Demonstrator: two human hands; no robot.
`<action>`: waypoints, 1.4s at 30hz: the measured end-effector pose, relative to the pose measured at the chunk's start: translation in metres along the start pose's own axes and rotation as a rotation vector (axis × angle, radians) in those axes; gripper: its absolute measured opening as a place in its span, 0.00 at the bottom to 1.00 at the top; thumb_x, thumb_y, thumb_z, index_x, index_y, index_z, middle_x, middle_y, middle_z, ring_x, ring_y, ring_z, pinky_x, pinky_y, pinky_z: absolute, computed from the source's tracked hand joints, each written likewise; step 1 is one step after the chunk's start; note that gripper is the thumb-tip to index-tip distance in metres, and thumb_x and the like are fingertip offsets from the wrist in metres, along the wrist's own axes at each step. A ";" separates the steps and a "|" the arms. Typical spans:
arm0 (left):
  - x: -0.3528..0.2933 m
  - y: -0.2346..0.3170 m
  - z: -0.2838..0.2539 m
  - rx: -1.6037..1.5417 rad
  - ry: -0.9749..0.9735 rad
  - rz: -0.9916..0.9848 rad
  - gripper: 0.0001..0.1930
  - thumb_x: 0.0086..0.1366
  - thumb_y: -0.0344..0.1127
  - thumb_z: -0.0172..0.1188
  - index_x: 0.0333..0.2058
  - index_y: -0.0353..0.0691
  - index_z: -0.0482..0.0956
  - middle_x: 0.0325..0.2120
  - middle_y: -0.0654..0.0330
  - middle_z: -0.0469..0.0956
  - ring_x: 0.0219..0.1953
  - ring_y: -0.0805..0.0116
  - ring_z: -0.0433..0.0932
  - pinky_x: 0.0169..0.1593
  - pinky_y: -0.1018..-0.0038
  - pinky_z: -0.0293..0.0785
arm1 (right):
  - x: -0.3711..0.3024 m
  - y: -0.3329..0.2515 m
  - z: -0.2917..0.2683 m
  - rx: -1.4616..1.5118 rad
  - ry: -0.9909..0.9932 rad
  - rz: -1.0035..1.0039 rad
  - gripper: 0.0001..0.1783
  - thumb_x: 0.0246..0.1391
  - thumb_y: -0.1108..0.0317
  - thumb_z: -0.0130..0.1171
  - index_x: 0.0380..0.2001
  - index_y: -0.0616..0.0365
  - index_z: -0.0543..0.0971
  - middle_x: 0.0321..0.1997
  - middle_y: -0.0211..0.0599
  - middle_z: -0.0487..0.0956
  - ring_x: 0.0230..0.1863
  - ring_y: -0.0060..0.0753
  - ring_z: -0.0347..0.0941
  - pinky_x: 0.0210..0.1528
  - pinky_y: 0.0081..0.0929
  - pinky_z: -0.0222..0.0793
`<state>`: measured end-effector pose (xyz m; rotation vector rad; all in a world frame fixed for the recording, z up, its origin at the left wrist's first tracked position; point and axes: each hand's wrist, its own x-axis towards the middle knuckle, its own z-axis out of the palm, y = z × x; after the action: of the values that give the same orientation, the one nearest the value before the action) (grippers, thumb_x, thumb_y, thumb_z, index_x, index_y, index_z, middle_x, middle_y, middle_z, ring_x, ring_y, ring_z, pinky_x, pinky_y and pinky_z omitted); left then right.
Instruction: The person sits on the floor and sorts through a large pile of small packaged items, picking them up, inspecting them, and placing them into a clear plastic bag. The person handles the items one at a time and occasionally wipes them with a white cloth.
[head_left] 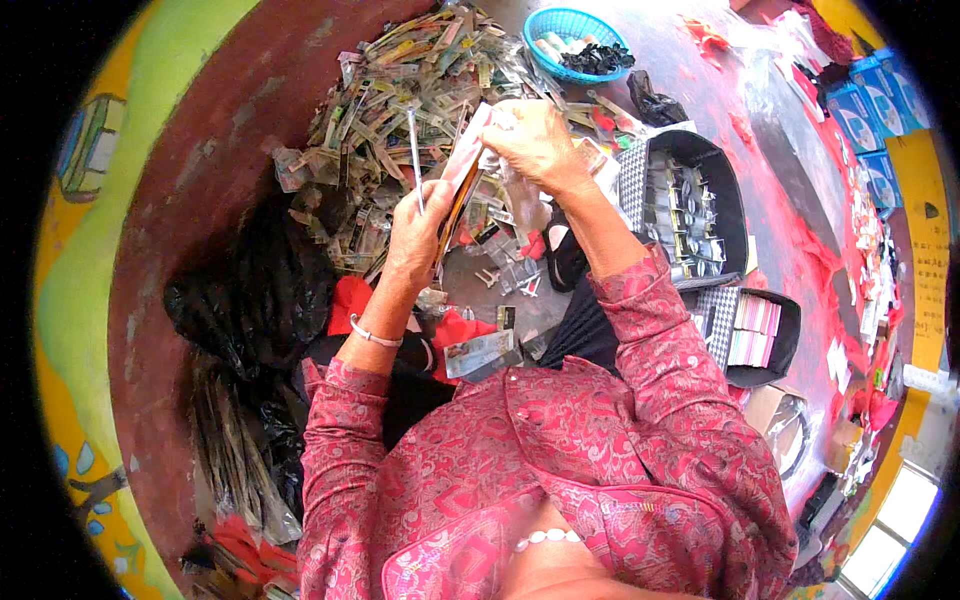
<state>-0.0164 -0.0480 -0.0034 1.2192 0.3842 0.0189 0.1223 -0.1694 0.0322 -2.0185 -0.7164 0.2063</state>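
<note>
My left hand (415, 228) is closed around a flat, pale pink-and-white packet (466, 152), which stands up from the fingers with brownish edges below it. A thin silvery rod (414, 145) also rises from that hand, between thumb and fingers. At the packet's upper end, my right hand (540, 142) is closed in a pinch on it; the fingertips are partly hidden. Crumpled clear plastic (522, 198) hangs under the right hand. Behind both hands spreads a big heap of small, narrow plastic-wrapped packets (400, 120). Small white pieces (528, 280) lie on the floor below.
A blue basket (533, 20) with black and pale items stands at the far side. To the right are a checkered box (632, 185) of wrapped metallic pieces and a smaller box (790, 340) of striped cards. Black plastic bags (240, 290) lie left; blue boxes (855, 120) sit far right.
</note>
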 end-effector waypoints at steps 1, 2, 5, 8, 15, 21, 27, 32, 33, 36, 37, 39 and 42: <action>0.001 -0.001 0.000 0.001 0.024 0.013 0.17 0.57 0.47 0.55 0.35 0.37 0.72 0.19 0.68 0.69 0.17 0.83 0.65 0.20 0.86 0.60 | 0.001 0.002 -0.002 0.050 -0.036 0.025 0.16 0.36 0.57 0.56 0.19 0.62 0.76 0.18 0.46 0.74 0.23 0.42 0.73 0.28 0.32 0.67; 0.002 -0.001 0.000 0.003 0.047 0.026 0.17 0.58 0.46 0.55 0.36 0.37 0.72 0.19 0.69 0.69 0.18 0.83 0.65 0.20 0.86 0.60 | 0.001 0.004 -0.004 0.099 -0.072 0.049 0.16 0.36 0.58 0.57 0.19 0.62 0.76 0.17 0.45 0.74 0.22 0.40 0.73 0.28 0.31 0.67; 0.006 -0.005 -0.002 0.106 0.091 0.101 0.15 0.58 0.44 0.55 0.36 0.37 0.72 0.18 0.71 0.68 0.18 0.84 0.63 0.20 0.86 0.58 | -0.001 -0.001 -0.010 0.187 0.066 0.056 0.14 0.36 0.61 0.60 0.22 0.62 0.77 0.20 0.40 0.76 0.24 0.31 0.73 0.30 0.27 0.67; 0.006 -0.004 0.001 0.208 0.132 0.127 0.14 0.58 0.42 0.55 0.36 0.37 0.72 0.18 0.72 0.66 0.18 0.85 0.61 0.20 0.86 0.57 | -0.002 -0.020 -0.009 0.224 0.463 -0.003 0.16 0.38 0.62 0.60 0.30 0.62 0.76 0.27 0.43 0.76 0.28 0.32 0.73 0.33 0.27 0.67; 0.002 -0.006 0.000 -0.054 0.054 0.054 0.11 0.58 0.40 0.55 0.35 0.39 0.72 0.20 0.70 0.69 0.18 0.83 0.65 0.19 0.88 0.58 | -0.021 -0.016 0.039 -0.331 0.199 -0.629 0.08 0.35 0.73 0.54 0.25 0.57 0.73 0.26 0.41 0.72 0.32 0.44 0.70 0.36 0.31 0.67; -0.004 0.000 -0.007 -0.104 0.045 0.088 0.15 0.59 0.41 0.54 0.37 0.35 0.70 0.16 0.67 0.68 0.13 0.84 0.60 0.14 0.87 0.51 | 0.026 0.034 -0.033 -0.457 0.706 -0.360 0.05 0.39 0.72 0.50 0.22 0.57 0.74 0.24 0.40 0.73 0.25 0.43 0.70 0.27 0.34 0.67; -0.002 0.004 -0.017 -0.555 -0.244 -0.010 0.17 0.62 0.42 0.48 0.41 0.33 0.67 0.17 0.66 0.64 0.10 0.81 0.57 0.13 0.85 0.51 | 0.002 0.019 -0.017 0.926 -0.391 0.463 0.17 0.46 0.60 0.58 0.37 0.61 0.75 0.34 0.35 0.77 0.33 0.23 0.73 0.35 0.21 0.70; -0.008 -0.007 -0.014 -0.810 -0.470 -0.218 0.21 0.63 0.45 0.45 0.43 0.31 0.65 0.19 0.64 0.66 0.11 0.79 0.60 0.14 0.85 0.54 | -0.007 -0.008 0.020 1.227 -0.642 0.246 0.28 0.38 0.64 0.65 0.43 0.66 0.70 0.40 0.40 0.75 0.35 0.27 0.74 0.32 0.20 0.74; -0.009 -0.009 -0.013 -0.827 -0.484 -0.220 0.21 0.63 0.45 0.45 0.43 0.30 0.65 0.19 0.63 0.66 0.11 0.79 0.61 0.14 0.85 0.56 | -0.009 -0.008 0.019 1.184 -0.612 0.268 0.27 0.39 0.65 0.64 0.43 0.66 0.70 0.39 0.41 0.76 0.33 0.26 0.75 0.29 0.18 0.74; -0.010 -0.005 -0.013 -0.786 -0.452 -0.225 0.22 0.63 0.45 0.44 0.44 0.29 0.64 0.20 0.61 0.68 0.13 0.77 0.63 0.16 0.83 0.59 | -0.011 -0.013 0.019 1.111 -0.486 0.312 0.21 0.39 0.69 0.62 0.39 0.66 0.72 0.35 0.41 0.77 0.27 0.25 0.75 0.20 0.17 0.74; -0.009 -0.005 -0.014 -0.777 -0.509 -0.206 0.24 0.63 0.47 0.44 0.45 0.29 0.64 0.24 0.56 0.71 0.16 0.74 0.68 0.18 0.82 0.65 | -0.013 -0.016 0.019 1.122 -0.401 0.322 0.16 0.39 0.72 0.61 0.35 0.65 0.74 0.33 0.41 0.77 0.24 0.25 0.75 0.18 0.17 0.74; -0.010 -0.001 -0.009 -0.761 -0.466 -0.273 0.26 0.62 0.50 0.43 0.46 0.29 0.63 0.27 0.53 0.73 0.20 0.70 0.73 0.22 0.80 0.71 | -0.011 -0.006 0.019 1.090 -0.379 0.376 0.13 0.38 0.72 0.61 0.31 0.64 0.75 0.31 0.40 0.77 0.24 0.25 0.75 0.18 0.18 0.74; -0.012 0.008 -0.006 -0.567 -0.475 -0.249 0.31 0.61 0.56 0.41 0.48 0.29 0.62 0.31 0.49 0.74 0.29 0.63 0.76 0.33 0.74 0.75 | -0.014 -0.012 0.014 0.910 -0.381 0.317 0.14 0.35 0.69 0.63 0.29 0.60 0.75 0.26 0.33 0.76 0.25 0.24 0.73 0.26 0.20 0.70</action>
<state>-0.0276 -0.0423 0.0055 0.5808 0.0949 -0.3500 0.1005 -0.1625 0.0335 -1.1998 -0.3985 0.9405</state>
